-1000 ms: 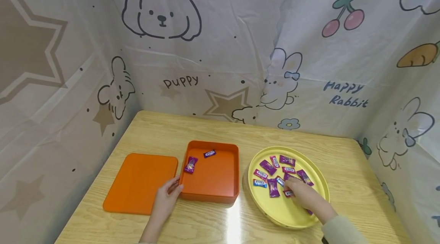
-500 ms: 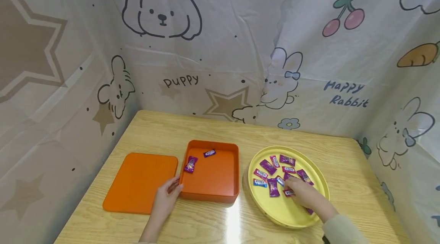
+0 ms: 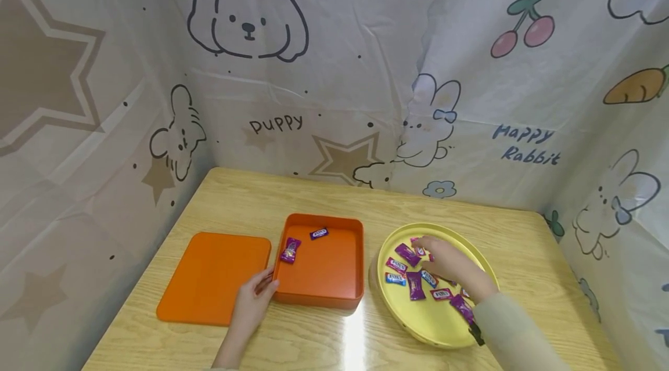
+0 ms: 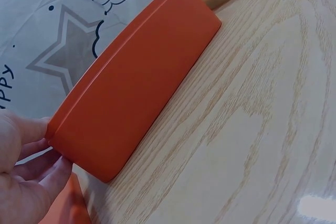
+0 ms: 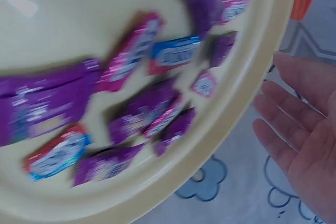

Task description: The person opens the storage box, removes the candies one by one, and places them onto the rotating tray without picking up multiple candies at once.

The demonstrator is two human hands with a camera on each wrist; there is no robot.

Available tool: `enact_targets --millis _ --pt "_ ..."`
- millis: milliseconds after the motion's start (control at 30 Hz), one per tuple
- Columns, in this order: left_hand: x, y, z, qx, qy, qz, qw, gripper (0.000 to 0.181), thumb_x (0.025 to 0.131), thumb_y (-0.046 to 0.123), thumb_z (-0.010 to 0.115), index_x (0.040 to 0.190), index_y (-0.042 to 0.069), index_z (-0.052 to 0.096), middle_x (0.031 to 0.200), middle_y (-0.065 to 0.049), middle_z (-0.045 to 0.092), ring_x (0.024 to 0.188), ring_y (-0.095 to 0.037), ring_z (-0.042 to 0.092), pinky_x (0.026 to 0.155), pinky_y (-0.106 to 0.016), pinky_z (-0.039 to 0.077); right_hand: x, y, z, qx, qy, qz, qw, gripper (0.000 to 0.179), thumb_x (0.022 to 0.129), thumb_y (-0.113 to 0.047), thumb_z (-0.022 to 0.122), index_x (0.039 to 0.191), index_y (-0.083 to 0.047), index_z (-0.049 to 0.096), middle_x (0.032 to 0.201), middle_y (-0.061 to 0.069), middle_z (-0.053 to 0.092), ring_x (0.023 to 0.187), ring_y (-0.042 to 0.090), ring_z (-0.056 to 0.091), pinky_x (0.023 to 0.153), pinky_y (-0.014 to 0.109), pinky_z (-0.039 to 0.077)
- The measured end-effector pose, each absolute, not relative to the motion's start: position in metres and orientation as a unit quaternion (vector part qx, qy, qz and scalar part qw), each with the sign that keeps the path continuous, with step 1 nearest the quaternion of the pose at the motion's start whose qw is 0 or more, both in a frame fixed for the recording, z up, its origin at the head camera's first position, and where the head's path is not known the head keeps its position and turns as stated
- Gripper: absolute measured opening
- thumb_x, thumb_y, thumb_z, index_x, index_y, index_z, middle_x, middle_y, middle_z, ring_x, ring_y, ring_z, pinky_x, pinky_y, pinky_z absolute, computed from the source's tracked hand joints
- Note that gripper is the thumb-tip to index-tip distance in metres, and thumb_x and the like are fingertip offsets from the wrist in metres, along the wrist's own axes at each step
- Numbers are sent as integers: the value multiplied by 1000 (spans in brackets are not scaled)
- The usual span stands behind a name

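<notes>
An orange box (image 3: 329, 269) stands mid-table with two purple-wrapped candies inside, one larger candy (image 3: 290, 250) by the left wall and a small one (image 3: 319, 234) near the back. My left hand (image 3: 253, 300) holds the box at its front left corner, thumb and fingers against the wall. To the right sits a round yellow tray (image 3: 418, 324) with several purple, pink and blue candies. My right hand (image 3: 452, 263) hovers over the tray's far part, fingers spread above a purple candy (image 3: 407, 254). In the right wrist view the fingers (image 5: 278, 142) are fairly straight, with no candy showing between them.
A flat orange lid (image 3: 211, 278) lies left of the box, partly behind the left hand. The wooden table (image 3: 324, 336) meets a printed cloth (image 3: 334, 69) hanging at the back and both sides.
My right hand has moved from the tray's middle toward its far side, uncovering pink and purple candies near the front. The left hand and the box have stayed put.
</notes>
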State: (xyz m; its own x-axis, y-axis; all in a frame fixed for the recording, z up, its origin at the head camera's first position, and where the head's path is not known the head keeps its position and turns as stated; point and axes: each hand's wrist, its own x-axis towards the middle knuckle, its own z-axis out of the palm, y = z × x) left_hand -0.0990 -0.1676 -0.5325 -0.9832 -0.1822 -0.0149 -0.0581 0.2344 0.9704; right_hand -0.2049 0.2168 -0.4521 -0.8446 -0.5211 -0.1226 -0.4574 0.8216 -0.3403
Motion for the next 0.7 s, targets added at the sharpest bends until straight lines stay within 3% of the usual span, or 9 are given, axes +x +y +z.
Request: enact_targets --millis 200,333,367,700 --pt "-99 -169 -534 78 -781 -618 49 40 88 7 59 124 -10 50 123 -27 53 112 -37 53 92 -36 46 -224 173 -441 -285 939 -158 107 40 82 -4 65 120 3 54 122 19 54 106 35 55 91 45 48" --pt "-99 -169 -534 77 -779 -620 47 41 89 7 59 124 -10 50 124 -27 52 112 -36 52 92 -36 46 -233 143 -442 -322 929 -156 92 38 83 -5 64 120 1 55 122 17 55 107 33 56 93 44 47" --pt "-99 -168 -534 76 -779 -620 46 41 89 8 59 124 -10 50 124 -26 52 112 -36 53 92 -35 47 -235 136 -444 -335 927 -147 82 37 83 -6 65 119 0 56 121 16 56 113 32 52 98 44 43" --pt "-98 -168 -534 73 -781 -618 51 41 89 9 59 125 -10 49 123 -27 52 112 -37 53 92 -36 47 -249 63 -455 -394 908 -115 90 33 85 -3 61 118 0 58 120 13 57 114 27 51 100 38 41"
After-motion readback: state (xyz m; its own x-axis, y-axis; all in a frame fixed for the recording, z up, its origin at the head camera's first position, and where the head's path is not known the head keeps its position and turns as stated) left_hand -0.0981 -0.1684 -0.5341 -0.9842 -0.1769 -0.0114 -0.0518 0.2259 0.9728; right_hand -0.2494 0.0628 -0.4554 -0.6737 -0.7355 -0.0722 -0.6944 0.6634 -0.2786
